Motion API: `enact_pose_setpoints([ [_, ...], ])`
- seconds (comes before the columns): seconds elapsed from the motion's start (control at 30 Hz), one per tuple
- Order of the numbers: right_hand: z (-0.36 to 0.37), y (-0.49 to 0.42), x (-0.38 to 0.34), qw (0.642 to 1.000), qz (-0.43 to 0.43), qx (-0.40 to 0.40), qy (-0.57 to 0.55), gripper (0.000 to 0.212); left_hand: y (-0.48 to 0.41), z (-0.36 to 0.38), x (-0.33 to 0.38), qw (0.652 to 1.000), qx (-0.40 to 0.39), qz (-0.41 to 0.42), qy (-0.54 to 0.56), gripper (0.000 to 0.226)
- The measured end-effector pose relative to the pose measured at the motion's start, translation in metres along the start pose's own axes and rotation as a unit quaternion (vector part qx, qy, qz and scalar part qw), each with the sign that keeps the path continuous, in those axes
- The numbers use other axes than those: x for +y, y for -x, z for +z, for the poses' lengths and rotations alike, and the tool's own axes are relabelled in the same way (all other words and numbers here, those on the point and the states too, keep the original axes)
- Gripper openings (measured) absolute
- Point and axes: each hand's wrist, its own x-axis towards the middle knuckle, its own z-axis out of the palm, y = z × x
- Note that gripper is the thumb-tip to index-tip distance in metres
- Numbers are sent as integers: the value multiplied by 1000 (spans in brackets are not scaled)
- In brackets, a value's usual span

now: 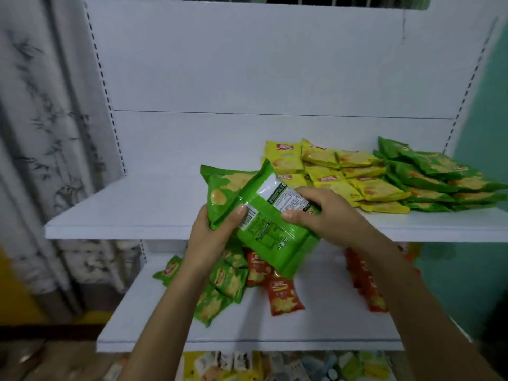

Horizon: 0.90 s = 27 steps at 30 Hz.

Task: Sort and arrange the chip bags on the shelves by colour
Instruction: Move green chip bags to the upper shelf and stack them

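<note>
You hold two green chip bags in front of a white shelf unit. Your left hand (211, 237) grips the front-facing green bag (220, 193), fingers curled behind it and thumb across its lower edge. Your right hand (324, 213) pinches the back-facing green bag (264, 232), which overlaps the first. Its white label panel shows, and its long axis runs on a slant, with the top seal pointing up and away towards the shelf's back panel and the bottom seal down towards you.

On the upper shelf (132, 215), a group of yellow bags (330, 171) lies flat just beside a stack of green bags (434, 177) at the right end. On the lower shelf (316, 328), loose green bags (228, 281) and red bags (283, 295) lie mixed beneath your hands.
</note>
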Motion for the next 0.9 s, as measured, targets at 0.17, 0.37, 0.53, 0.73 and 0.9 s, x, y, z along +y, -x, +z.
enact_pose_setpoints([
  [0.17,30,-44,-32,989,-6,-92,118,13,-25,-60,4,996,-67,23,-47,62],
  [0.37,44,-70,-67,959,-63,-54,272,50,-48,-88,0,985,-118,47,-112,72],
  [0.53,45,-63,-69,905,-188,18,381,41,-56,-84,0,995,-101,21,-9,73],
  [0.73,16,-31,-47,882,-277,192,329,35,-60,-51,-8,995,-62,-62,40,29],
  [0.9,-11,0,-12,852,-311,280,314,26,-41,14,-7,977,-149,-120,97,33],
])
